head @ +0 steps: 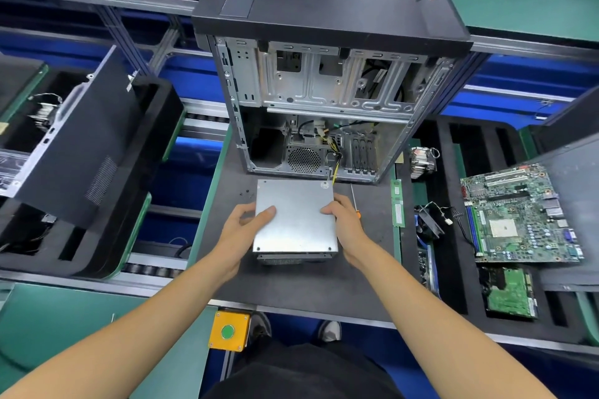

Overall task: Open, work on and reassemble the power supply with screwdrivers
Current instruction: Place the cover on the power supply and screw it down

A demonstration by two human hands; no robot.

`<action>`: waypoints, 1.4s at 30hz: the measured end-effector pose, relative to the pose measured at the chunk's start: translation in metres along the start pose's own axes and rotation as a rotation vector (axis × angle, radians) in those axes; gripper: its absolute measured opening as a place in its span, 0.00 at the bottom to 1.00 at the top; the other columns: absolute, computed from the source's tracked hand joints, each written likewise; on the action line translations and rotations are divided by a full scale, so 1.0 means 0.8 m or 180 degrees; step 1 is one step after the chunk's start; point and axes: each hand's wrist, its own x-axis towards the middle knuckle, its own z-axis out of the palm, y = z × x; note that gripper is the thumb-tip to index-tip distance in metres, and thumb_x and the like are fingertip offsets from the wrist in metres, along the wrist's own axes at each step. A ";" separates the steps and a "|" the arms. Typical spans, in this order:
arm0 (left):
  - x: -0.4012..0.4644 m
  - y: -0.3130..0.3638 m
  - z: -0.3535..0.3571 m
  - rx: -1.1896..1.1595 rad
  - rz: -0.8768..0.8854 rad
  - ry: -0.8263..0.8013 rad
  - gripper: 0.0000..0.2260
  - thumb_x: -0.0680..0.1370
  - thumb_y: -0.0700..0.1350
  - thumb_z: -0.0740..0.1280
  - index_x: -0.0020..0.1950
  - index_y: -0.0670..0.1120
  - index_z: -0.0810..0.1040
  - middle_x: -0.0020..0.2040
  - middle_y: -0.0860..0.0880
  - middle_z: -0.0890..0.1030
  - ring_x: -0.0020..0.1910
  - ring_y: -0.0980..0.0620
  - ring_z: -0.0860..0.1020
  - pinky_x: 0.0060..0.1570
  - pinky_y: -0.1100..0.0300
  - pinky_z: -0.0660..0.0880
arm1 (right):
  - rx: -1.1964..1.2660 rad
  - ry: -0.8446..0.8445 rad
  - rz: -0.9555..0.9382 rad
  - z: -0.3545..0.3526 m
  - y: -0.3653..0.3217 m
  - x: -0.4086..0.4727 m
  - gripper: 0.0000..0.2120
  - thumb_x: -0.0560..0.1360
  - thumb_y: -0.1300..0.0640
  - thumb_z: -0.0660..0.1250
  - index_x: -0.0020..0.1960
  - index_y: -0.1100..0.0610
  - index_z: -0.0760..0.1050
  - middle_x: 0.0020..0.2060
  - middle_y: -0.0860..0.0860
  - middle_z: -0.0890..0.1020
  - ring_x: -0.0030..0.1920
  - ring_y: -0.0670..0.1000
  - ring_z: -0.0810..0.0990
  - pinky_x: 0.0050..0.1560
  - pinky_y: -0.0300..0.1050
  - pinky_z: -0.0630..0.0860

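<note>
The power supply (295, 215) lay flat on the dark mat (291, 282), plain metal face up, its vented end toward me and its cable end toward the open computer case (324, 87). My left hand (241, 230) and right hand (348, 223) gripped its two sides, thumbs on top. A screwdriver (355, 202) lay just beside my right hand.

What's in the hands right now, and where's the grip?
Both hold the power supply: left hand on its left edge, thumb on the top plate; right hand on its right edge. Screwdriver lies untouched.
</note>
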 end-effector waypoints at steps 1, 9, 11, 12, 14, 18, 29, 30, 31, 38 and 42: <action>0.000 -0.001 0.001 0.0028 0.0013 0.0001 0.36 0.63 0.70 0.77 0.64 0.54 0.76 0.63 0.49 0.81 0.65 0.46 0.78 0.72 0.42 0.70 | 0.0084 -0.0036 0.0003 0.000 0.000 0.001 0.20 0.75 0.63 0.65 0.67 0.58 0.70 0.65 0.59 0.77 0.63 0.59 0.77 0.68 0.59 0.72; 0.006 -0.012 -0.001 0.0460 0.0132 0.0037 0.26 0.72 0.68 0.70 0.61 0.53 0.75 0.62 0.51 0.79 0.64 0.51 0.76 0.65 0.49 0.72 | -0.0061 -0.0238 0.0094 -0.002 -0.010 -0.003 0.42 0.61 0.52 0.65 0.76 0.53 0.64 0.73 0.51 0.69 0.72 0.55 0.68 0.73 0.56 0.64; 0.008 -0.015 -0.001 0.0514 0.0186 0.0037 0.22 0.75 0.66 0.70 0.60 0.52 0.75 0.60 0.52 0.80 0.63 0.53 0.77 0.62 0.52 0.71 | -0.0105 -0.0284 0.0225 -0.004 -0.008 0.003 0.29 0.63 0.49 0.66 0.64 0.54 0.72 0.73 0.55 0.69 0.73 0.58 0.67 0.75 0.58 0.61; 0.008 -0.016 -0.001 0.0540 0.0204 0.0031 0.21 0.77 0.65 0.70 0.60 0.52 0.75 0.60 0.53 0.80 0.63 0.53 0.77 0.61 0.54 0.71 | -0.0175 -0.0283 0.0307 -0.004 -0.009 0.003 0.22 0.66 0.48 0.66 0.58 0.54 0.75 0.71 0.54 0.70 0.72 0.58 0.67 0.75 0.58 0.61; 0.009 -0.017 0.000 0.0562 0.0233 0.0020 0.22 0.76 0.66 0.69 0.60 0.52 0.74 0.59 0.54 0.80 0.62 0.55 0.77 0.61 0.53 0.71 | -0.0282 -0.0250 0.0407 -0.004 -0.009 0.006 0.14 0.70 0.47 0.66 0.50 0.54 0.78 0.68 0.55 0.72 0.71 0.59 0.69 0.74 0.58 0.63; 0.008 -0.021 0.001 0.0498 0.0274 0.0035 0.27 0.70 0.71 0.69 0.58 0.53 0.72 0.58 0.53 0.79 0.60 0.56 0.76 0.58 0.55 0.70 | -0.0218 -0.0251 0.0284 -0.002 -0.003 0.011 0.12 0.73 0.48 0.65 0.51 0.54 0.78 0.70 0.58 0.72 0.71 0.59 0.70 0.74 0.62 0.63; 0.017 -0.022 0.010 0.0146 0.0005 0.0123 0.30 0.68 0.71 0.67 0.55 0.49 0.66 0.55 0.50 0.72 0.57 0.49 0.74 0.62 0.48 0.70 | 0.0137 -0.0020 0.0010 0.005 0.003 0.005 0.24 0.63 0.48 0.66 0.57 0.55 0.74 0.52 0.47 0.76 0.51 0.45 0.75 0.46 0.41 0.69; 0.019 -0.021 0.012 0.0173 -0.0051 0.0143 0.27 0.72 0.70 0.66 0.54 0.50 0.65 0.54 0.49 0.72 0.55 0.48 0.74 0.61 0.47 0.72 | 0.0214 -0.0088 0.0027 0.005 0.004 0.007 0.25 0.64 0.50 0.66 0.60 0.56 0.73 0.56 0.51 0.77 0.53 0.50 0.77 0.49 0.45 0.73; 0.021 -0.020 0.012 0.0271 -0.0081 0.0163 0.24 0.75 0.70 0.65 0.53 0.51 0.65 0.54 0.49 0.72 0.53 0.49 0.74 0.58 0.48 0.73 | 0.0280 -0.0155 0.0047 0.004 0.005 0.011 0.26 0.66 0.53 0.67 0.63 0.56 0.72 0.60 0.54 0.77 0.57 0.54 0.78 0.55 0.50 0.75; 0.021 -0.020 0.006 0.0521 0.0117 0.0063 0.21 0.78 0.69 0.62 0.48 0.53 0.63 0.48 0.51 0.73 0.44 0.53 0.74 0.46 0.54 0.71 | 0.0278 -0.0102 0.0128 -0.006 0.000 0.026 0.16 0.66 0.57 0.72 0.54 0.55 0.78 0.51 0.52 0.81 0.50 0.54 0.79 0.50 0.49 0.73; 0.023 -0.021 0.005 0.0719 0.0175 0.0052 0.22 0.77 0.70 0.61 0.49 0.52 0.63 0.51 0.48 0.75 0.46 0.52 0.77 0.47 0.54 0.74 | -0.0059 -0.0074 -0.0071 -0.013 -0.001 0.032 0.08 0.70 0.61 0.72 0.50 0.55 0.81 0.44 0.42 0.85 0.48 0.46 0.80 0.50 0.43 0.71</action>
